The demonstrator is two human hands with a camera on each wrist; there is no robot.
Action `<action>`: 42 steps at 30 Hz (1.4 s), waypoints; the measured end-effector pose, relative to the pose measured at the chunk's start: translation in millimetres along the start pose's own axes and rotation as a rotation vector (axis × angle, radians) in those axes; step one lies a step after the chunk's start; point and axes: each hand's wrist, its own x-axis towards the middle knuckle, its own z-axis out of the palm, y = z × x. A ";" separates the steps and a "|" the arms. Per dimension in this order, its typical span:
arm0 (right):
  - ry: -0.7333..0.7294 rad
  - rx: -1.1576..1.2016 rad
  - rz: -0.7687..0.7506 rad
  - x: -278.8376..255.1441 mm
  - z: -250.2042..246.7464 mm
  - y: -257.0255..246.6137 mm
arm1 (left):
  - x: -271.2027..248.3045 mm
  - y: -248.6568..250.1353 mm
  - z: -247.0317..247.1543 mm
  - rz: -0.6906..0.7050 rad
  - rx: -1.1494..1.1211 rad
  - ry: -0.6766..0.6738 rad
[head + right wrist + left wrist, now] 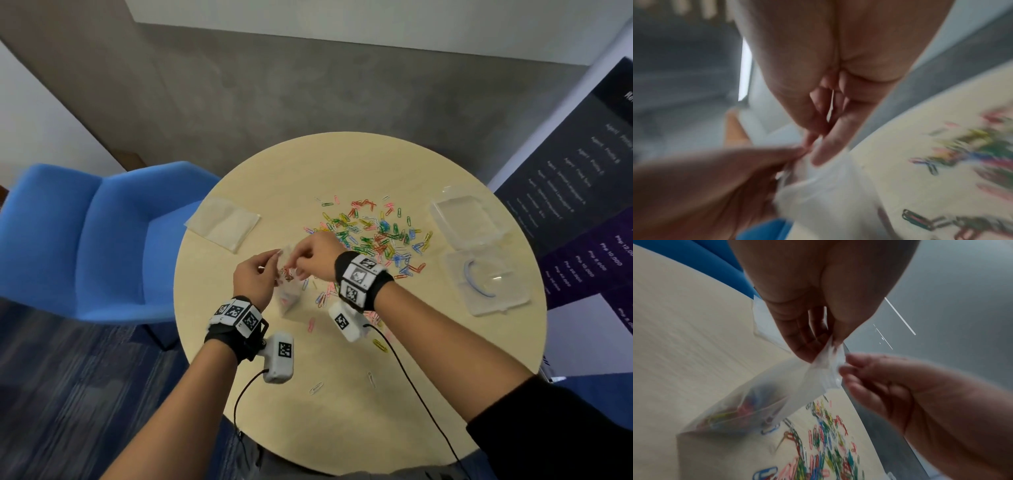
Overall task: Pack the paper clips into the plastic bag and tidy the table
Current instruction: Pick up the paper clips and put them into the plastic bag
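Left hand point(253, 279): I see it pinching one side of the plastic bag's mouth, lower centre of the head view.
Right hand point(317, 255): fingers pinched on the opposite lip, just beside the left.
Plastic bag point(764, 395): held above the table point(342, 394), some clips already inside.
Paper clips point(373, 233): I see a coloured heap right of the hands, strays nearer me.
Clear box point(479, 253): open, at the right edge.

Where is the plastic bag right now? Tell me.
In the head view the plastic bag hangs between the left hand and right hand, left of the paper clips.
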 end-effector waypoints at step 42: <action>-0.075 -1.011 -0.155 -35.0 26.0 160.5 | -0.8 -14.7 8.4 -0.070 -0.024 -0.001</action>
